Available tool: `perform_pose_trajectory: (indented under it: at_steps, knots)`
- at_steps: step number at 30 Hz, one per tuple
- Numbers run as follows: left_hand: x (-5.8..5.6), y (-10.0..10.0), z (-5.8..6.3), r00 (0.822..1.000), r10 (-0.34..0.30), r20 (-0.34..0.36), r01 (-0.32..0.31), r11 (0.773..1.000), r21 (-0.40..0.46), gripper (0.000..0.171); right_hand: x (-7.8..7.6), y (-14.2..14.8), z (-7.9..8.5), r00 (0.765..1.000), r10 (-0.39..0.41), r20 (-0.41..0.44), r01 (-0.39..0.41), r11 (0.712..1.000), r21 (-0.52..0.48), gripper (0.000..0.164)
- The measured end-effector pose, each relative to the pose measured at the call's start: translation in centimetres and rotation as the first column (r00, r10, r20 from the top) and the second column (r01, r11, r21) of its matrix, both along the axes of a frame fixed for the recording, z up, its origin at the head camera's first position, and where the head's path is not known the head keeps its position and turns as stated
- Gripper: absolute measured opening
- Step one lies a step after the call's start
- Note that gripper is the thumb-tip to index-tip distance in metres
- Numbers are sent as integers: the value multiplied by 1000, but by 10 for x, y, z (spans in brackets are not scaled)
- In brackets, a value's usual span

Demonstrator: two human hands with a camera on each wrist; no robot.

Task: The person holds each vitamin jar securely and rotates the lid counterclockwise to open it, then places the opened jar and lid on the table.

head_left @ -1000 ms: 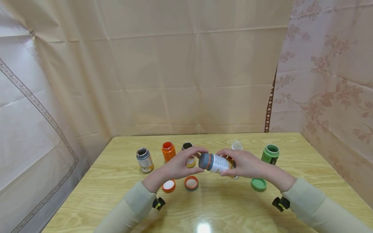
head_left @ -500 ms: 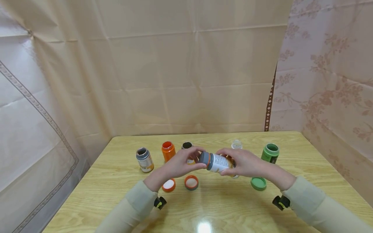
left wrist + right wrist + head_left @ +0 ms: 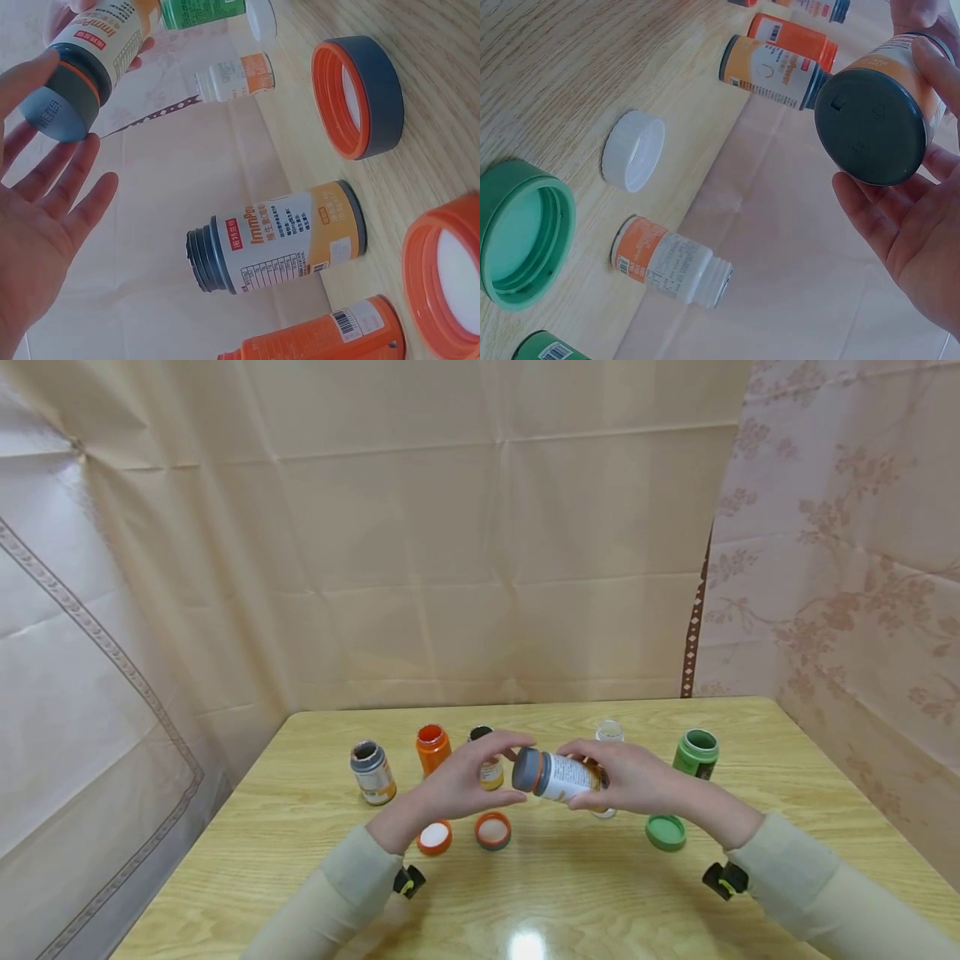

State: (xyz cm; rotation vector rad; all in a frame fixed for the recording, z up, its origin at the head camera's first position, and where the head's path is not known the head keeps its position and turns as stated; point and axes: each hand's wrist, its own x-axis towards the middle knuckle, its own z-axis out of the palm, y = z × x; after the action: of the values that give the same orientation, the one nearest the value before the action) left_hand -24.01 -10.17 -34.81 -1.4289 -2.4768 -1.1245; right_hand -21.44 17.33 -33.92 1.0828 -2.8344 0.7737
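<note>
My right hand (image 3: pixel 628 778) grips a white and yellow-orange vitamin bottle (image 3: pixel 566 778) by its lower body, holding it tilted above the table. The bottle's dark grey cap (image 3: pixel 527 770), with an orange ring under it, points left toward my left hand (image 3: pixel 480 783). That hand's fingers are spread around the cap, thumb below and index finger above in the head view. In the left wrist view, the fingertips lie right at the edge of the cap (image 3: pixel 64 105). The dark bottle base (image 3: pixel 870 126) faces the right wrist camera.
Uncapped bottles stand along the table (image 3: pixel 315 827): a grey-necked one (image 3: pixel 373 774), an orange one (image 3: pixel 433 752), another grey-necked one (image 3: pixel 277 238), a white one (image 3: pixel 671 259) and a green one (image 3: pixel 696 755). Upturned caps lie in front: orange (image 3: pixel 434 837), grey-orange (image 3: pixel 492 831), white (image 3: pixel 634 150), green (image 3: pixel 665 832).
My left fingers closed in on the cap half a second ago and have now spread apart again around it. My right hand and the bottle have barely moved.
</note>
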Motion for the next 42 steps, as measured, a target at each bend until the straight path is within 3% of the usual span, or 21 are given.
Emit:
perform_pose_trajectory:
  at_steps: [7,17,42]
  knots:
    - [-1,0,0,999,-36,22,36,999,-10,61,0,-2,-2,1000,2,-3,-2,1000,-1,57]
    - [-1,-5,-1,991,19,134,-20,1000,3,56,0,-2,-2,1000,2,-20,-1,1000,8,57]
    - [-4,-23,-4,986,47,159,-46,999,-12,57,-7,3,-4,1000,-23,5,24,1000,-10,55]
